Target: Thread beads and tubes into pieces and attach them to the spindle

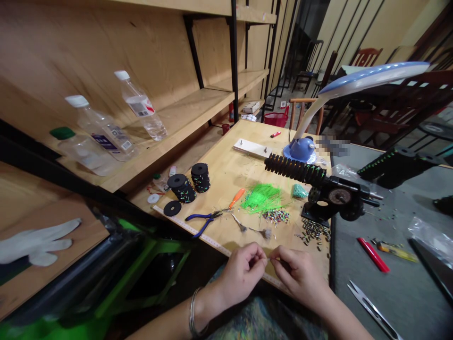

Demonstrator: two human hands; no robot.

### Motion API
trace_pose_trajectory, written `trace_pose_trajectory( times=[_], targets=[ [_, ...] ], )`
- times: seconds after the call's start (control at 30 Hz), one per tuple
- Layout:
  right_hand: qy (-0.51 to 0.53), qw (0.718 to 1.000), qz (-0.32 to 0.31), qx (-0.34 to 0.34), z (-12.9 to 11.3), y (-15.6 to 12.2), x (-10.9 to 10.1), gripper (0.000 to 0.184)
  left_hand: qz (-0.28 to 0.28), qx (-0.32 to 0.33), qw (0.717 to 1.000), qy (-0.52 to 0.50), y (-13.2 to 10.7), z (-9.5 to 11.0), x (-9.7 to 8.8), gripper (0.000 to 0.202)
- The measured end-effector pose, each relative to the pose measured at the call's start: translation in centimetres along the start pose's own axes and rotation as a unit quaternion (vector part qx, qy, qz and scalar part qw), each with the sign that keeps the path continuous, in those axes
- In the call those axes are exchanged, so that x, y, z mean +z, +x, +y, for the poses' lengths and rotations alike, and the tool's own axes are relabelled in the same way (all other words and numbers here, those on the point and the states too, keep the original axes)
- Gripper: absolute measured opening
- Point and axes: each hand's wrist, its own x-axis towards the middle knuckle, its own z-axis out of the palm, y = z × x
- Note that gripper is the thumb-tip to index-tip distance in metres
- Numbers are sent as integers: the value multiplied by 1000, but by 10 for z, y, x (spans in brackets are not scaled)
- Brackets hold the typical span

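My left hand (246, 269) and my right hand (300, 271) meet at the table's front edge, thumbs and forefingers pinched. Something thin and pale seems to lie between their fingertips, too small to name. Just beyond lie two feathery grey tufts (265, 233) on thin stems. Farther back spreads a heap of bright green strands (264, 197), with small multicoloured beads (276, 216) beside it. Dark, shiny little pieces (316, 231) are scattered to the right. Blue-handled pliers (203, 218) and an orange-handled tool (236, 198) rest on the left.
Black spools (182, 188) and a black disc (172, 208) stand at left. A black rotary device (339, 196) holds a row of discs. Behind it is a blue lamp (299, 148). Tweezers (371, 309) and a red stick (373, 255) lie right. Bottles (143, 108) line the shelf.
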Motion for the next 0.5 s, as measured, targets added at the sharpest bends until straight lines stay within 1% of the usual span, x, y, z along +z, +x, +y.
trace_pose_trajectory(
  times=[0.13,0.23,0.37,0.5],
  targets=[
    [-13,1000,-18,-8,1,1,-2,20,-1,-3,1000,6,0,0,0,12],
    [6,1000,-18,-2,-1,1,-6,13,4,-11,1000,-11,0,-1,0,13],
    [46,999,-18,23,-5,-1,-12,9,7,-22,999,-45,2,-2,-4,13],
    [44,999,-22,22,-5,-1,-17,7,17,-19,998,-60,2,0,-7,14]
  ],
)
